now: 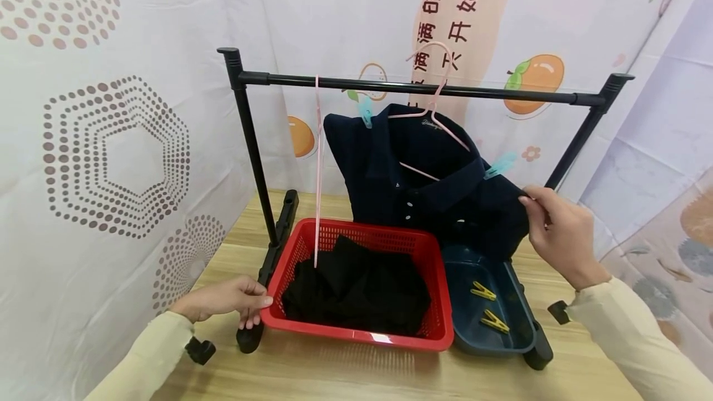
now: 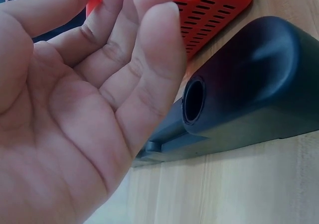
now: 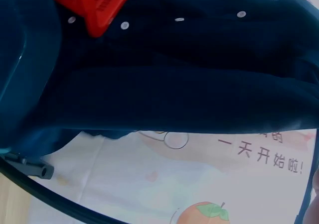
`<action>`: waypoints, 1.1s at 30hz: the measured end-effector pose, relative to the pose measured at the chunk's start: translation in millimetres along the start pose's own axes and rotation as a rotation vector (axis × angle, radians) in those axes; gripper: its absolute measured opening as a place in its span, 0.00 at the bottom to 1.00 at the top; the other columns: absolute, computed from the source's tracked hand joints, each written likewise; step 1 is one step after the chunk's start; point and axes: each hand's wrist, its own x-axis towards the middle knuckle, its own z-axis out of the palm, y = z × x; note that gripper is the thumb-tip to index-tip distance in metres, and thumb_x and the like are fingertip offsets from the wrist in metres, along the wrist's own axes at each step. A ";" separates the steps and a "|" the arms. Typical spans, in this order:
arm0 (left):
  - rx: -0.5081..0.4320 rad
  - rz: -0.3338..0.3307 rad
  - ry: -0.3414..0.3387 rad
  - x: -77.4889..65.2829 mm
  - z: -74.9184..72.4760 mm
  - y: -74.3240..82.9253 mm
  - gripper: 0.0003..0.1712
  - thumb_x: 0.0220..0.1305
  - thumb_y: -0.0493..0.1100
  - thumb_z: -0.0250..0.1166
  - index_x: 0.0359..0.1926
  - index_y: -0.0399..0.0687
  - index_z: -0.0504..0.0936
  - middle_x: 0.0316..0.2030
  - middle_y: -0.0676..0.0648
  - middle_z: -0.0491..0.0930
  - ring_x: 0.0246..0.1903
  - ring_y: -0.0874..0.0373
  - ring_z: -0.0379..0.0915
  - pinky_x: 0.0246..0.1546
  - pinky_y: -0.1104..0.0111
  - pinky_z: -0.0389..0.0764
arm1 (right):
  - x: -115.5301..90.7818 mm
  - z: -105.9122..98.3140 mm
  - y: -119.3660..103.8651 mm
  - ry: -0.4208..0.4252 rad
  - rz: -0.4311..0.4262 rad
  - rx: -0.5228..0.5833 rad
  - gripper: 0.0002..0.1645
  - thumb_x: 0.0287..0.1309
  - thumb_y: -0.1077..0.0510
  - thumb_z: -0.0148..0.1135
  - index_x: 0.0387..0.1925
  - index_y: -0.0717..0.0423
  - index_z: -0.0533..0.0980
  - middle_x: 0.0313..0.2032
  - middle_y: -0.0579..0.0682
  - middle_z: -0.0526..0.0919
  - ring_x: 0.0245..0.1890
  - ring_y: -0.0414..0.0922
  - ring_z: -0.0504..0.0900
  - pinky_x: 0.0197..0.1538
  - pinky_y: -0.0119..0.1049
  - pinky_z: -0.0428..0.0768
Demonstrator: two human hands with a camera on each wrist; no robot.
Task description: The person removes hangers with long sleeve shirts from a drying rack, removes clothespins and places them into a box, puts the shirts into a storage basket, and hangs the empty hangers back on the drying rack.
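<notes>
A dark navy polo shirt (image 1: 367, 172) hangs from a pink hanger (image 1: 440, 101) on the black rack. Light-blue clothespins (image 1: 499, 166) grip its two shoulders. My right hand (image 1: 562, 234) pinches the edge of the sleeve on the right; in the right wrist view the shirt (image 3: 189, 99) fills the upper part, buttons showing. At the left front corner of the red basket (image 1: 356, 334), my left hand (image 1: 231, 299) holds the rim between thumb and fingers. Black cloth (image 1: 356, 289) lies bunched inside the basket. The left wrist view shows the palm (image 2: 75, 114) and curled fingers.
A black rack bar (image 1: 367, 85) spans above the basket. From it hangs another pink hanger (image 1: 319, 172), seen edge-on. The dark blue tray (image 1: 473, 336) on the right holds yellow clothespins (image 1: 494, 320). A rack foot (image 2: 249, 69) stands close by my left hand.
</notes>
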 end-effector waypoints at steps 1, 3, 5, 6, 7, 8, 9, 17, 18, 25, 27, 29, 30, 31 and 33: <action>0.000 0.001 0.000 0.2 -0.4 -0.3 0.21 0.80 0.43 0.56 0.35 0.28 0.80 0.26 0.43 0.82 0.23 0.59 0.78 0.26 0.65 0.84 | 1.5 -2.1 -2.2 0.001 0.001 0.008 0.29 0.80 0.47 0.50 0.38 0.70 0.81 0.20 0.55 0.77 0.15 0.40 0.65 0.22 0.31 0.64; 0.000 0.001 -0.001 0.6 -1.1 -0.8 0.21 0.80 0.43 0.56 0.35 0.28 0.80 0.26 0.43 0.82 0.23 0.59 0.78 0.26 0.65 0.84 | 2.9 -6.4 -6.8 -0.001 0.004 0.027 0.30 0.80 0.46 0.50 0.37 0.70 0.81 0.20 0.55 0.76 0.15 0.38 0.64 0.22 0.29 0.63; -0.001 -0.002 -0.002 1.0 -1.6 -0.8 0.21 0.80 0.42 0.56 0.35 0.28 0.80 0.27 0.42 0.82 0.23 0.58 0.78 0.26 0.65 0.84 | 0.8 -10.5 -9.4 -0.018 0.008 0.049 0.31 0.80 0.46 0.50 0.37 0.71 0.81 0.19 0.53 0.76 0.16 0.35 0.63 0.23 0.28 0.62; -0.002 -0.002 -0.002 1.1 -1.8 -0.6 0.21 0.80 0.43 0.56 0.35 0.27 0.80 0.27 0.42 0.82 0.23 0.58 0.78 0.26 0.64 0.84 | -1.5 -12.3 -9.8 -0.029 0.012 0.062 0.31 0.80 0.46 0.50 0.37 0.71 0.81 0.19 0.52 0.75 0.16 0.34 0.62 0.23 0.27 0.62; -0.004 -0.005 -0.002 1.3 -2.1 -0.3 0.21 0.80 0.43 0.56 0.35 0.27 0.80 0.27 0.41 0.82 0.23 0.58 0.78 0.26 0.64 0.84 | -4.8 -13.8 -9.3 -0.039 0.018 0.076 0.31 0.80 0.45 0.50 0.37 0.71 0.81 0.19 0.51 0.74 0.17 0.32 0.61 0.23 0.27 0.61; -0.005 -0.007 -0.003 1.5 -2.3 -0.1 0.21 0.80 0.43 0.56 0.35 0.27 0.80 0.27 0.41 0.82 0.23 0.58 0.78 0.27 0.64 0.84 | -8.9 -15.1 -8.2 -0.047 0.023 0.087 0.31 0.80 0.45 0.50 0.37 0.71 0.81 0.19 0.49 0.73 0.17 0.31 0.60 0.23 0.26 0.60; -0.006 -0.011 -0.003 1.6 -2.6 0.1 0.21 0.80 0.43 0.56 0.35 0.27 0.80 0.27 0.41 0.82 0.24 0.58 0.78 0.27 0.64 0.84 | -13.4 -16.3 -6.6 -0.061 0.029 0.096 0.31 0.79 0.45 0.50 0.38 0.71 0.81 0.19 0.48 0.73 0.18 0.31 0.60 0.23 0.26 0.60; -0.009 -0.025 0.000 1.6 -3.0 -0.5 0.20 0.79 0.43 0.57 0.35 0.28 0.80 0.28 0.41 0.82 0.24 0.57 0.79 0.27 0.63 0.84 | -40.4 -19.9 -4.0 -0.145 0.052 0.131 0.30 0.79 0.44 0.50 0.39 0.67 0.82 0.22 0.44 0.75 0.18 0.30 0.62 0.23 0.24 0.62; -0.011 -0.025 -0.001 1.4 -2.9 -0.6 0.20 0.79 0.43 0.57 0.35 0.28 0.80 0.27 0.41 0.82 0.24 0.57 0.79 0.27 0.63 0.84 | -42.4 -19.2 -4.3 -0.146 0.050 0.140 0.30 0.79 0.44 0.50 0.39 0.67 0.82 0.23 0.45 0.75 0.18 0.30 0.63 0.22 0.24 0.62; -0.023 -0.025 -0.004 0.6 -2.4 -0.5 0.18 0.79 0.43 0.57 0.35 0.32 0.81 0.27 0.44 0.82 0.25 0.57 0.79 0.27 0.64 0.84 | -57.4 -11.4 -7.8 -0.182 0.058 0.173 0.28 0.79 0.43 0.50 0.40 0.64 0.83 0.22 0.40 0.74 0.18 0.29 0.65 0.22 0.24 0.65; -0.022 -0.022 -0.004 0.7 -2.5 -0.3 0.19 0.79 0.43 0.56 0.35 0.31 0.81 0.27 0.44 0.82 0.25 0.57 0.79 0.27 0.64 0.84 | -61.9 -8.6 -9.8 -0.198 0.063 0.179 0.28 0.79 0.43 0.50 0.40 0.63 0.83 0.21 0.39 0.74 0.18 0.29 0.65 0.22 0.23 0.65; -0.021 -0.020 -0.004 0.9 -2.6 -0.2 0.19 0.80 0.43 0.56 0.35 0.31 0.81 0.27 0.44 0.82 0.25 0.58 0.79 0.27 0.64 0.84 | -66.0 -5.2 -12.5 -0.212 0.065 0.193 0.28 0.79 0.43 0.50 0.41 0.62 0.83 0.22 0.39 0.75 0.18 0.29 0.66 0.23 0.24 0.66; -0.021 -0.017 -0.005 1.0 -2.6 -0.3 0.19 0.80 0.42 0.56 0.36 0.30 0.81 0.27 0.43 0.82 0.25 0.57 0.79 0.27 0.64 0.84 | -68.0 -3.6 -14.4 -0.219 0.067 0.197 0.28 0.79 0.42 0.49 0.41 0.61 0.83 0.23 0.39 0.76 0.18 0.29 0.66 0.23 0.24 0.66; -0.021 -0.017 -0.006 1.1 -2.6 -0.4 0.19 0.80 0.42 0.56 0.35 0.30 0.81 0.27 0.43 0.82 0.25 0.57 0.79 0.27 0.64 0.84 | -69.8 -1.7 -16.3 -0.221 0.065 0.200 0.28 0.79 0.42 0.49 0.41 0.61 0.83 0.23 0.40 0.77 0.19 0.29 0.66 0.23 0.24 0.66; -0.021 -0.021 -0.007 1.2 -2.5 -0.5 0.18 0.80 0.42 0.56 0.35 0.31 0.81 0.27 0.44 0.83 0.25 0.58 0.79 0.27 0.64 0.84 | -73.1 2.4 -20.6 -0.224 0.062 0.217 0.28 0.79 0.42 0.49 0.40 0.61 0.83 0.24 0.40 0.77 0.19 0.30 0.66 0.23 0.24 0.66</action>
